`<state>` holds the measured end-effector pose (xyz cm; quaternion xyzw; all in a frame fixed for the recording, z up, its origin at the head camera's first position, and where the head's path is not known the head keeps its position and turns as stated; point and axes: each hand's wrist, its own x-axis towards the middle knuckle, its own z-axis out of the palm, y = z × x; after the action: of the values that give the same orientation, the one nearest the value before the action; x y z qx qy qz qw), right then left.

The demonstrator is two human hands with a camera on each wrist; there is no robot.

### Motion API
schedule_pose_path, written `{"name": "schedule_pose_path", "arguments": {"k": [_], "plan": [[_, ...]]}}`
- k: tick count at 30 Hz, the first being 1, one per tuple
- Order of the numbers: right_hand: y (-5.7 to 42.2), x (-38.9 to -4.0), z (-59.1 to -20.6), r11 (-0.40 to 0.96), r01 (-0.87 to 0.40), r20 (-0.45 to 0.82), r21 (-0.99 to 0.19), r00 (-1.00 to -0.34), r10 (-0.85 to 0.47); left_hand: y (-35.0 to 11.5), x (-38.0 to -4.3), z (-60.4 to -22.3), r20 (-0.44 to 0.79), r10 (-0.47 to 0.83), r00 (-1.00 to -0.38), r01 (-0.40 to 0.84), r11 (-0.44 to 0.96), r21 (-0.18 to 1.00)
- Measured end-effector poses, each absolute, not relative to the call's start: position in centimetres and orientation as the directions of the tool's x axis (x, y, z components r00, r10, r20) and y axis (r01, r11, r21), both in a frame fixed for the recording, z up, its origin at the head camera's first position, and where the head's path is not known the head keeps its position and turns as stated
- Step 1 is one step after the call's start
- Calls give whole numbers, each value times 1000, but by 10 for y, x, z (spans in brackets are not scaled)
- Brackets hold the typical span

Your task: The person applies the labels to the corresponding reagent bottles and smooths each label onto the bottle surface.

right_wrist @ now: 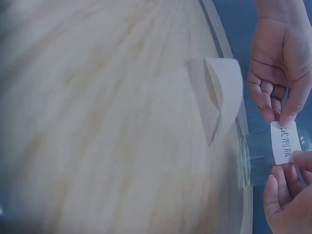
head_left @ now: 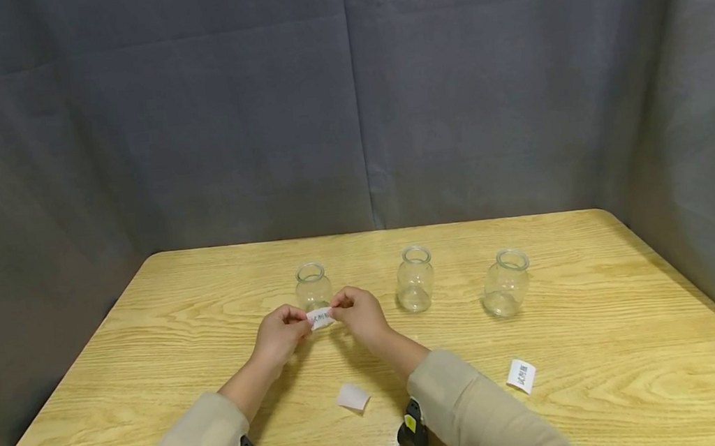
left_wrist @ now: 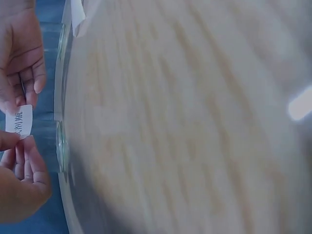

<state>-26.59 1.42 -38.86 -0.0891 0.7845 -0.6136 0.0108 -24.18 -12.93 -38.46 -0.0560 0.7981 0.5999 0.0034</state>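
Observation:
A small white label (head_left: pixel 321 317) with handwritten characters is stretched between both hands, in front of the leftmost glass jar (head_left: pixel 313 286). My left hand (head_left: pixel 279 334) pinches its left end between thumb and fingertips; my right hand (head_left: pixel 361 316) pinches the right end. In the right wrist view the label (right_wrist: pixel 284 143) faces the camera, with the jar right behind it. Whether the label touches the glass cannot be made out. The jar is upright, clear and lidless, its lower part partly hidden by the hands and label.
Two more clear jars stand to the right, a middle one (head_left: pixel 415 281) and a right one (head_left: pixel 506 285). A blank pale paper piece (head_left: pixel 353 397) lies in front of the hands. Another written label (head_left: pixel 521 376) lies at right. Grey curtains (head_left: pixel 355 111) surround the wooden table (head_left: pixel 623 314).

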Motion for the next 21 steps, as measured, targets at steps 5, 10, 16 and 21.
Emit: {"name": "schedule_pose_path", "arguments": {"k": [5,10,16,21], "plan": [[11,-270,-392,210,-125,99,-970,-987,-129,-131,-246,-386,-69,-105,-992,-96,276,956],[8,-271,-393,216,-110,88,-970,-990,-111,-131,-247,-386,-51,-115,-992,-82,289,954],[7,-270,-393,222,-117,96,-968,-990,-106,-131,-247,-386,-43,-121,-992,-78,305,949],[7,-269,-392,235,-127,107,-964,-989,-98,-131,-248,-387,-39,-131,-991,-79,318,945]]}}
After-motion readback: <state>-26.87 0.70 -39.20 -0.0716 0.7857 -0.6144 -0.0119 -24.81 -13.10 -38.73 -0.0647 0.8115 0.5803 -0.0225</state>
